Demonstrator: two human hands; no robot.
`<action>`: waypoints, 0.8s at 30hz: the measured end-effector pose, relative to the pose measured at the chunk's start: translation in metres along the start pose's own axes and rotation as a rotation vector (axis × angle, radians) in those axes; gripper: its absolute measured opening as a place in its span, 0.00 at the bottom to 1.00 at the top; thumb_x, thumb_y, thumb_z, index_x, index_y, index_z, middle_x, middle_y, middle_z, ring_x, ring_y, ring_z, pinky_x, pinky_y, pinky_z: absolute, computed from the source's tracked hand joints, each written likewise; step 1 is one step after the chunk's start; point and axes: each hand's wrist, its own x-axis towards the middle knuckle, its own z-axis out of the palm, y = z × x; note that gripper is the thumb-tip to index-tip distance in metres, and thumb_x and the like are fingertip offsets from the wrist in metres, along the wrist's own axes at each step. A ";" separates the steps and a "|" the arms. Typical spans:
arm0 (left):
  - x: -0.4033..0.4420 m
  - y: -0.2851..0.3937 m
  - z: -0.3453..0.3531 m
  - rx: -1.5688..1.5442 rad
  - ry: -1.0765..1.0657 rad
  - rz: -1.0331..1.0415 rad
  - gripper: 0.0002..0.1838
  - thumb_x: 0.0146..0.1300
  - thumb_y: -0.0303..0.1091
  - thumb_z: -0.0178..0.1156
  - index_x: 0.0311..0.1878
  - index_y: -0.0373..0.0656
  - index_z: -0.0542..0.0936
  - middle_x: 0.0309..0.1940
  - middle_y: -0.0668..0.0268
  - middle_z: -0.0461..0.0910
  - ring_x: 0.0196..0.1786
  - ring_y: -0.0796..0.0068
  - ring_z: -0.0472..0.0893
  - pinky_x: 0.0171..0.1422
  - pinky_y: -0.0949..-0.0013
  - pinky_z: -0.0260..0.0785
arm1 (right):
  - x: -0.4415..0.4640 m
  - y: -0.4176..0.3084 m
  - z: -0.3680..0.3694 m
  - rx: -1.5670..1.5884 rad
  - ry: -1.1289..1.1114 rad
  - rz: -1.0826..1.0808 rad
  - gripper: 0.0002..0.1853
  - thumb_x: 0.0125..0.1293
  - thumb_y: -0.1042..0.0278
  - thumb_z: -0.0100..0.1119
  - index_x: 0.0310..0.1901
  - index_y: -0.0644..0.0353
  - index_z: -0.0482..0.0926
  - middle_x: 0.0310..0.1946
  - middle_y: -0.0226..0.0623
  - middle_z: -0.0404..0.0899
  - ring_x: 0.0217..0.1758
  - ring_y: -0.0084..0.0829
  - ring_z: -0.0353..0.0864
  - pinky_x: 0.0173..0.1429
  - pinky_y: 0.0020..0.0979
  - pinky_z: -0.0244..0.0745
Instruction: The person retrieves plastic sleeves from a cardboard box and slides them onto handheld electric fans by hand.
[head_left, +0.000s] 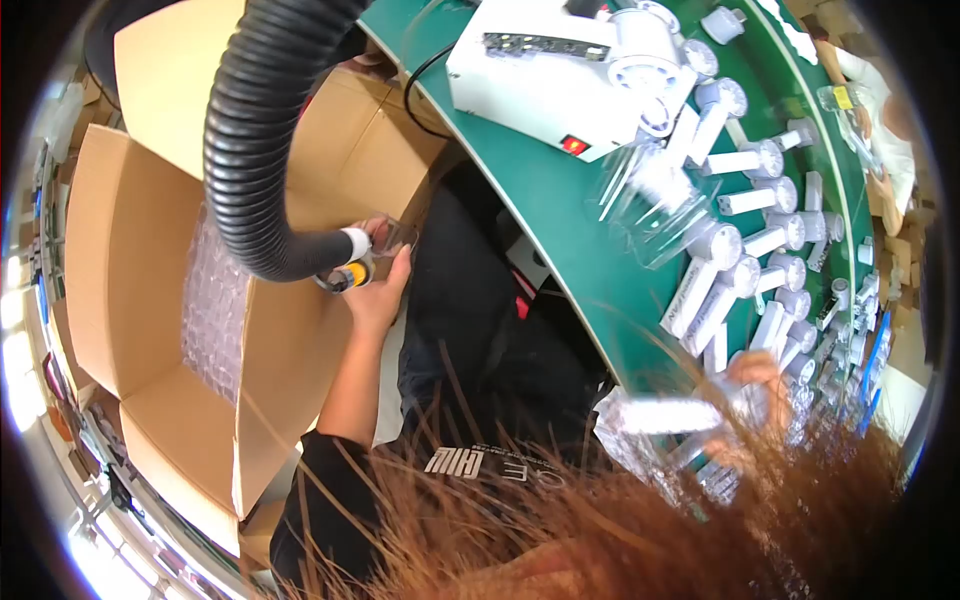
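Observation:
My left hand (378, 297) is beside the end of a black corrugated hose (245, 150), partly hidden behind its white ring and yellow-and-black fitting (352, 276). Between its thumb and fingers is a clear plastic piece (400, 237). Over the table's near right part, my right hand (762, 385) is closed around a white, round-headed device with a long handle (665, 416), blurred and glossy. Strands of hair cover part of that hand. Many similar white devices (715, 300) lie close by on the green table.
An open cardboard box (150, 300) with bubble wrap (213, 310) stands at left. A white machine with a red switch (540, 80) sits on the green table (545, 205), beside clear plastic covers (650, 205). Another person's arm (880, 190) shows across the table.

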 end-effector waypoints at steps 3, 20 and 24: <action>0.002 0.005 -0.005 0.100 -0.005 0.020 0.35 0.53 0.18 0.67 0.65 0.36 0.64 0.53 0.57 0.72 0.59 0.65 0.74 0.67 0.61 0.64 | -0.029 0.004 0.077 0.484 -0.088 0.325 0.36 0.39 0.57 0.80 0.49 0.61 0.70 0.44 0.45 0.76 0.51 0.41 0.79 0.56 0.38 0.74; 0.024 -0.025 -0.006 -0.234 -0.120 -0.071 0.22 0.56 0.19 0.64 0.51 0.46 0.69 0.41 0.66 0.72 0.43 0.76 0.75 0.48 0.71 0.70 | -0.016 0.042 0.214 0.990 -0.056 0.366 0.33 0.43 0.70 0.78 0.51 0.60 0.69 0.46 0.45 0.80 0.51 0.35 0.80 0.57 0.35 0.75; 0.030 -0.028 -0.020 0.046 -0.305 -0.052 0.18 0.54 0.24 0.68 0.46 0.45 0.72 0.43 0.64 0.74 0.46 0.74 0.75 0.53 0.70 0.68 | -0.012 0.043 0.214 0.980 -0.082 0.363 0.32 0.43 0.71 0.78 0.50 0.60 0.70 0.45 0.43 0.80 0.50 0.33 0.80 0.57 0.34 0.75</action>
